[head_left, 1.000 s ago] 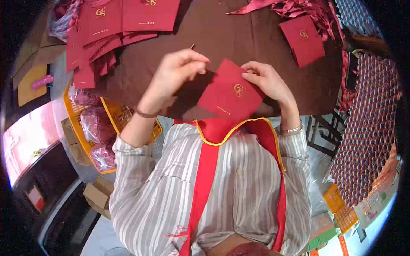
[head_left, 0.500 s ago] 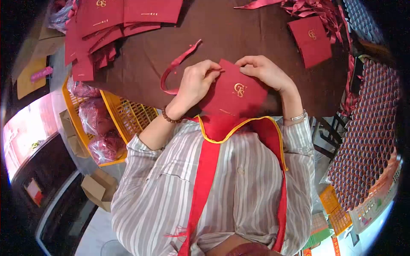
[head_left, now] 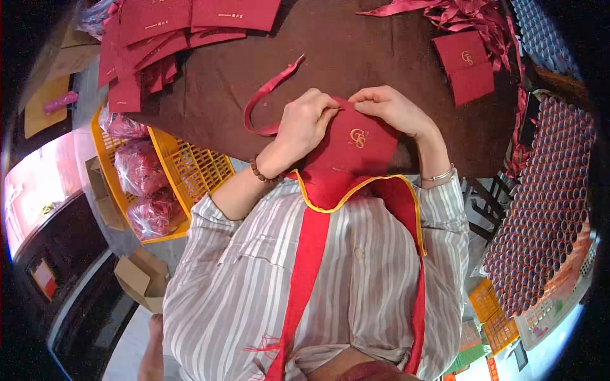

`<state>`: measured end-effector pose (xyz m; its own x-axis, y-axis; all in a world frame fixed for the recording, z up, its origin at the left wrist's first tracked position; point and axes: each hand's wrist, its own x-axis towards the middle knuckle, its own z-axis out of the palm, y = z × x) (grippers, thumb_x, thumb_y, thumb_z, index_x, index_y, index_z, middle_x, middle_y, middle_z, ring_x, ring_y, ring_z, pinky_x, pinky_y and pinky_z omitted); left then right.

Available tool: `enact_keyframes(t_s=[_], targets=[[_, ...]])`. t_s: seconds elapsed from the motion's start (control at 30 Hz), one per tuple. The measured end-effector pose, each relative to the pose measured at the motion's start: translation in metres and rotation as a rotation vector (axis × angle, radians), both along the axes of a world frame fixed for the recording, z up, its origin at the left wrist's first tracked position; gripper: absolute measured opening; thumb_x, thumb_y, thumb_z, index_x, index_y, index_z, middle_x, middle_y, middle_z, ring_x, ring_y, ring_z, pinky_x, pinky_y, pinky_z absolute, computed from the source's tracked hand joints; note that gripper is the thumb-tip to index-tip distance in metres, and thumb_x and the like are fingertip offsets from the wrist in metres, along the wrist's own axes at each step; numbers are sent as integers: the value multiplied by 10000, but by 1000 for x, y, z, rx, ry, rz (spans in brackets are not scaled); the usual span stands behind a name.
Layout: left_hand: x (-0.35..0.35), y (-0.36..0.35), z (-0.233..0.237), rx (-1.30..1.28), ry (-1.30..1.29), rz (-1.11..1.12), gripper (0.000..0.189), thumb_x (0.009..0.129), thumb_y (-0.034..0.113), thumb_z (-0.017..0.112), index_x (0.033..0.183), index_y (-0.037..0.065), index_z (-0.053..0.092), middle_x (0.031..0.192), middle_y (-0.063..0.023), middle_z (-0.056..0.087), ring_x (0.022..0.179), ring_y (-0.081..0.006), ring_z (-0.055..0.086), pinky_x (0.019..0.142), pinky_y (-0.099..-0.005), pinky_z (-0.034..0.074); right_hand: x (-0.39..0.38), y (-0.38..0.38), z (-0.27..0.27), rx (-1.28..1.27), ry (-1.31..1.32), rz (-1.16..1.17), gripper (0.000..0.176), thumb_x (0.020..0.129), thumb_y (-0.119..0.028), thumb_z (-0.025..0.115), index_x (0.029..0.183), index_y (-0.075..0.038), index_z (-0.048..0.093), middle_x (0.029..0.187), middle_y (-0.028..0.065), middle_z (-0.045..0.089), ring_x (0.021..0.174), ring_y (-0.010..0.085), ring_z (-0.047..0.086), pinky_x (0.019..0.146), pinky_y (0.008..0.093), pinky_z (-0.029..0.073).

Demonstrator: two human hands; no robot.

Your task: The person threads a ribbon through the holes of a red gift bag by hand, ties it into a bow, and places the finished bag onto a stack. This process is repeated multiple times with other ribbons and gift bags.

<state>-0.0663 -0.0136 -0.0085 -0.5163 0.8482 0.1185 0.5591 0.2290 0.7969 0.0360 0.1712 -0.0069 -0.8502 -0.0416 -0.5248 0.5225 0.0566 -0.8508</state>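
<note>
A flat red packet (head_left: 359,149) with a gold logo is held upright at the table's near edge, in front of the red apron (head_left: 327,190). My left hand (head_left: 309,122) pinches its upper left edge between thumb and fingers. On the other side, my right hand (head_left: 393,113) is closed on the top edge, thumb and forefinger together. The fingertips of both hands nearly meet there. A red ribbon (head_left: 259,105) curls out on the tabletop from beside my left hand; where its near end goes is hidden behind that hand.
Stacked red packets (head_left: 155,32) lie at the far left of the brown-covered table (head_left: 343,38). Another red packet (head_left: 465,66) lies at right beside a heap of red ribbons (head_left: 460,16). Yellow crates (head_left: 197,165) with plastic-wrapped bundles (head_left: 140,168) stand on the left, near a cardboard box (head_left: 143,279).
My left hand has slid slightly right along the packet's top edge, closer to my right hand. The packet tilts a little differently. A bare leg now shows at the lower left.
</note>
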Motion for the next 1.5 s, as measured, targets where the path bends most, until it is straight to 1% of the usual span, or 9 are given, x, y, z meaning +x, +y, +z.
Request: enact_keyframes(t_s=[0.47, 0.83, 1.03, 1.1, 1.23, 1.3, 1.33, 1.43, 1.5], targets=[[0, 6, 9, -48, 303, -139, 71, 735, 3, 569, 802, 23, 562, 740, -133, 521, 703, -309, 559, 601, -394, 454, 3, -10, 7, -53, 35, -106, 236, 824, -143, 570, 983, 25, 617, 831, 23, 627, 782, 83, 542, 715, 234, 437], [-4, 14, 20, -31, 660, -409, 99, 666, 61, 544, 751, 37, 499, 750, -101, 460, 690, -252, 514, 592, -345, 432, 5, -13, 8, 30, 79, -113, 245, 813, -116, 565, 993, 45, 606, 805, 30, 619, 757, 86, 540, 696, 242, 442], [-3, 14, 14, 11, 573, -355, 123, 670, 45, 543, 779, 30, 489, 744, -112, 457, 670, -276, 508, 592, -365, 435, 8, -11, 5, -6, 71, -133, 248, 808, -112, 561, 996, 44, 603, 828, 43, 629, 775, 91, 551, 703, 242, 449], [-1, 11, 9, 58, 543, -340, 135, 670, 43, 544, 792, 27, 489, 746, -117, 462, 670, -286, 509, 593, -372, 438, 11, -9, 0, -156, 73, -172, 236, 814, -103, 556, 994, 43, 603, 855, 56, 634, 793, 91, 557, 716, 242, 450], [8, 8, 0, 159, 536, -269, 159, 700, 103, 549, 834, 35, 499, 757, -132, 505, 685, -304, 534, 604, -401, 444, 14, -9, 10, -59, 94, -114, 251, 833, -108, 557, 1030, 43, 592, 916, 56, 634, 857, 108, 557, 785, 236, 440], [10, 9, 3, 28, 510, -321, 88, 709, 120, 539, 742, 44, 512, 702, -135, 523, 641, -303, 543, 570, -406, 447, 13, -12, 18, 55, 130, -68, 266, 835, -105, 556, 1057, 40, 583, 964, 53, 630, 896, 118, 551, 819, 242, 431], [9, 9, 0, 164, 516, -320, 82, 698, 124, 542, 678, 51, 511, 650, -123, 514, 599, -296, 540, 525, -406, 438, 14, -15, 16, 5, 129, -102, 265, 834, -93, 554, 1063, 37, 581, 982, 57, 624, 911, 111, 545, 822, 245, 424], [9, 7, 4, 230, 587, -286, 109, 678, 145, 552, 648, 52, 502, 609, -91, 482, 555, -250, 512, 485, -368, 413, 8, -23, 37, 52, 64, -90, 234, 833, -83, 553, 1032, 35, 587, 860, 4, 588, 782, 67, 508, 693, 199, 408], [3, 10, -3, 298, 637, -209, 111, 694, 159, 542, 661, 64, 494, 659, -76, 481, 591, -231, 508, 523, -351, 417, -4, -19, 35, 49, 51, -71, 232, 835, -88, 554, 1030, 32, 588, 869, -1, 589, 783, 63, 504, 693, 192, 403]])
